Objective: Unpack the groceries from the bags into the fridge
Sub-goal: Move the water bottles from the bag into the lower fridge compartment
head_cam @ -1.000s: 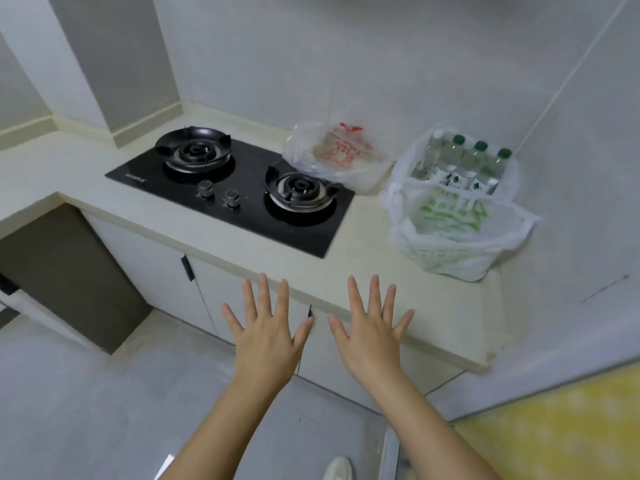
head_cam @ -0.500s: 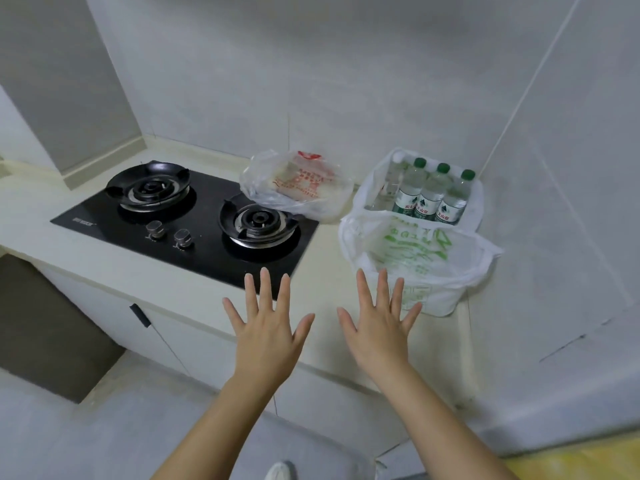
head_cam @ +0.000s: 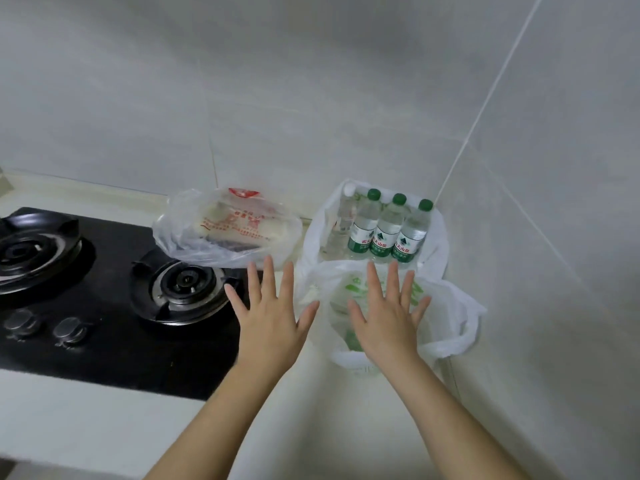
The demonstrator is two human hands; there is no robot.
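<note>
Three grocery bags on a pale countertop (head_cam: 304,410), all beyond the hands. White bag with green print (head_cam: 440,317) directly under and past the right hand (head_cam: 384,327), its mouth gaping. Just behind it, against the wall corner, second white bag (head_cam: 434,233) packed with upright water bottles (head_cam: 381,230): three green-capped and labelled, one clear with a white cap at their left. Clear bag with red print (head_cam: 225,226) beyond the left hand (head_cam: 270,323), contents pale and hard to make out. Both hands empty, palms down, fingers spread wide, side by side and apart, hovering above the counter; contact with the green-print bag impossible to judge. Left of the left hand, black gas hob (head_cam: 114,344) with two burners and two knobs (head_cam: 45,327). Grey tiled walls (head_cam: 311,98) behind and to the right.
</note>
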